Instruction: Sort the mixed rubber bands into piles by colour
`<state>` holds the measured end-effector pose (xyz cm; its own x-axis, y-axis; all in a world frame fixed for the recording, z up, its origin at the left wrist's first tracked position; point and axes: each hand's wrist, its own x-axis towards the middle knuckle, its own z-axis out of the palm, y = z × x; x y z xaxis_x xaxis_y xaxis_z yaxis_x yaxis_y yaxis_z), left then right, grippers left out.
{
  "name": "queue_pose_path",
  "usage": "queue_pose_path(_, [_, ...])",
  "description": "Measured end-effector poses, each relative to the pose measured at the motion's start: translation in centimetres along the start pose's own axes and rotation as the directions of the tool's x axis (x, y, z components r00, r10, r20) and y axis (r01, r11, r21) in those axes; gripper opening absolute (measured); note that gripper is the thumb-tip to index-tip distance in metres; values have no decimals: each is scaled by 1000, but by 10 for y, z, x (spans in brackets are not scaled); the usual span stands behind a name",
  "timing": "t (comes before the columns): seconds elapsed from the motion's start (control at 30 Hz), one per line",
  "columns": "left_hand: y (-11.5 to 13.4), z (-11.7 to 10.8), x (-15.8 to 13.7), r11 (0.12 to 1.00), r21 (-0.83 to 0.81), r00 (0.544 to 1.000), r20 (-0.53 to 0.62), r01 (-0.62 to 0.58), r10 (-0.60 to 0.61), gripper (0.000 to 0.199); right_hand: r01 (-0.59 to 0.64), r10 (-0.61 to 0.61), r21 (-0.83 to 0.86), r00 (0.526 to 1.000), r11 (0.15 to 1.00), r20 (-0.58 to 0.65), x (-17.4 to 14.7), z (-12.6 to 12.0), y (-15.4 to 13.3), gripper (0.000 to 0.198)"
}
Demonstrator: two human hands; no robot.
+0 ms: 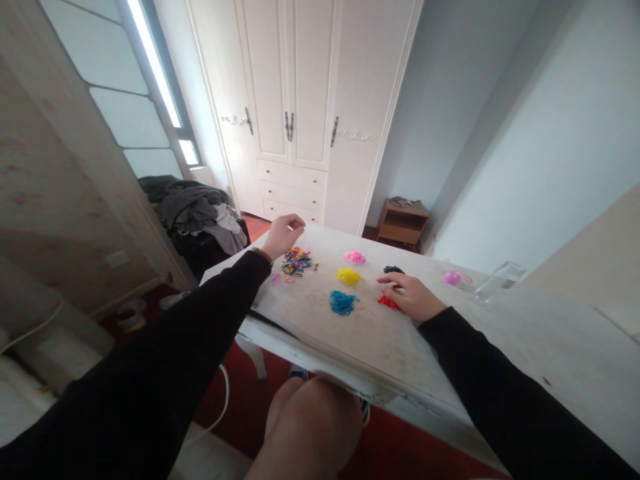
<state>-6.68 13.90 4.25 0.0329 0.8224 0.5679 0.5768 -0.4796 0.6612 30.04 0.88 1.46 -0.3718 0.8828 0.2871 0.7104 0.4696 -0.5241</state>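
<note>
Small loop-shaped rubber bands lie on the white table [310, 320] in piles. My left hand [286, 235] hovers by the far edge, just past a mixed-colour pile [297, 261], with thumb and fingertips pinched together; anything between them is too small to make out. My right hand [411, 297] rests over a red pile [388, 303] and partly covers it, its thumb and fingers a little apart. A black pile [394, 270] sits just beyond that hand. Between my hands are pink [355, 257], yellow [349, 276] and blue [343, 303] piles.
On the table's right side are a purple-pink item [453, 277] and a clear glass-like container [500, 281]. A white wardrobe [310, 87] stands behind the table. Clothes [190, 207] are heaped at the left, and a small wooden cabinet [403, 223] stands at the back right.
</note>
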Motion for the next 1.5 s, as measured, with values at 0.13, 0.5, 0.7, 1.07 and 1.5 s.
queue_pose_path(0.13, [-35,-18,-14,987,80,990,-35,137,-134,10,8,-8,6,1000,1000,-28,0,1,1,27])
queue_pose_path(0.5, [-58,-14,-27,982,182,986,144,51,-78,20,-9,8,-15,1000,1000,-17,-1,0,-1,29])
queue_pose_path(0.7, [-62,-12,-28,989,149,979,202,3,-34,28,-15,14,-27,1000,1000,-20,-2,1,-4,30])
queue_pose_path(1.07, [-64,-9,-27,984,168,979,204,-51,16,16,-37,36,-64,999,997,-8,-2,2,-6,30])
queue_pose_path(1.5, [-52,-11,-30,999,31,990,138,-27,23,5,-5,5,-82,1000,997,-5,-2,2,-8,30])
